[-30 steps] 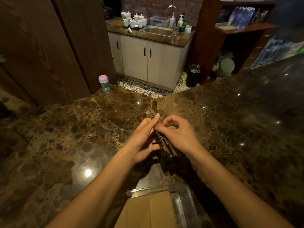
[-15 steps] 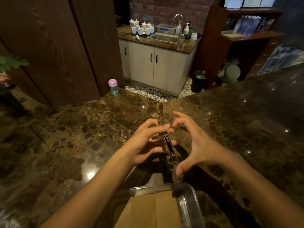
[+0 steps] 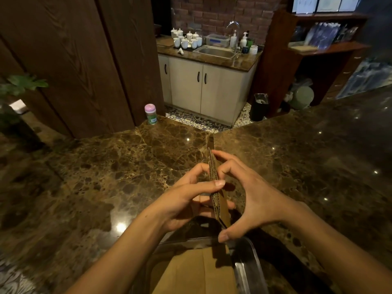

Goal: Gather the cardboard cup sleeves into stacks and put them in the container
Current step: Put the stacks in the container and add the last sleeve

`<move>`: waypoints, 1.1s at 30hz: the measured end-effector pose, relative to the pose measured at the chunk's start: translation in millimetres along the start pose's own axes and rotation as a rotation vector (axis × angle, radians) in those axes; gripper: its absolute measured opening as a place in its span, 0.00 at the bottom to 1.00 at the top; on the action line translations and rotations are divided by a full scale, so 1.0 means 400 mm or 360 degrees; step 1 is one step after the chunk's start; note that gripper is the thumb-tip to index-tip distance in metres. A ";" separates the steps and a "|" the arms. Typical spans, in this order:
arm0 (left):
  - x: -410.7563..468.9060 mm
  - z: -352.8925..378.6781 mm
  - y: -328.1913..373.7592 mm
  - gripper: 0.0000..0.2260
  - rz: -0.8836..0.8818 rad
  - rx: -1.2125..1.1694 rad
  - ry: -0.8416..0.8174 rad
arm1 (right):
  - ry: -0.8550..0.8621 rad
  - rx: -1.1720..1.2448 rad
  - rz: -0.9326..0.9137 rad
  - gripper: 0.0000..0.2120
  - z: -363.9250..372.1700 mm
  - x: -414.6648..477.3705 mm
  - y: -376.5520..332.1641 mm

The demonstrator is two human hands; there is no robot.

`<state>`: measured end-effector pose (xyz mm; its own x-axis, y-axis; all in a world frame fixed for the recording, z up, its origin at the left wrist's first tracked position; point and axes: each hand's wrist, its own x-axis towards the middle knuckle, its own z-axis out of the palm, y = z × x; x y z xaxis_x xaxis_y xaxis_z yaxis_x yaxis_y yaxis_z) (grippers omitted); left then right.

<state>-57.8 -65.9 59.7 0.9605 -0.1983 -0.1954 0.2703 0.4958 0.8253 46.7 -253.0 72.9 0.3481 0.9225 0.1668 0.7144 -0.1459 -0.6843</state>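
A thin stack of brown cardboard cup sleeves stands on edge above the dark marble counter, seen edge-on. My left hand grips the stack from the left, thumb across its top edge. My right hand holds it from the right, fingertips on the far end and thumb under the near end. Just below, at the bottom of the view, sits a clear plastic container with flat brown sleeves lying inside.
A small pink-lidded jar stands at the counter's far edge. Beyond the counter are white cabinets with a sink and cups, a black bin on the floor, and wooden panels at left.
The stack has turned more upright and straighter between my hands. My right hand, spread apart half a second ago, has closed back onto the stack. The view has shifted slightly.
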 end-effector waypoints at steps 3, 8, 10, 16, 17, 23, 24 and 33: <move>-0.003 0.008 -0.006 0.25 0.0018 -0.0074 0.0020 | 0.0145 -0.0076 -0.0040 0.39 0.010 -0.004 0.002; 0.002 0.023 -0.015 0.27 0.0115 -0.0173 0.0105 | 0.0185 -0.0021 -0.0100 0.39 0.016 -0.017 -0.009; 0.004 0.025 -0.014 0.27 0.0177 -0.0163 0.0122 | 0.0133 0.0008 -0.0060 0.38 0.009 -0.024 -0.010; 0.003 0.035 -0.007 0.22 0.0297 -0.0144 0.0106 | 0.0087 0.0066 -0.0004 0.39 -0.006 -0.038 -0.023; 0.002 0.037 -0.008 0.21 0.0302 -0.0157 0.0121 | 0.0044 0.0032 0.0007 0.39 -0.006 -0.038 -0.027; -0.020 0.056 -0.023 0.27 0.0193 -0.0078 -0.0058 | 0.0136 -0.0022 0.0062 0.41 -0.007 -0.045 -0.042; -0.022 0.060 -0.023 0.26 0.0194 -0.0069 -0.0050 | 0.0099 -0.0011 0.0079 0.41 -0.008 -0.046 -0.046; -0.045 0.094 -0.038 0.14 0.0211 -0.0128 0.0184 | -0.0040 -0.0250 0.0107 0.34 0.017 -0.058 -0.074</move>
<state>-81.7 -101.6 70.7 0.9880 -0.0306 -0.1515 0.1412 0.5778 0.8039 13.1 -267.8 84.5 0.3844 0.9172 0.1049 0.7768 -0.2600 -0.5735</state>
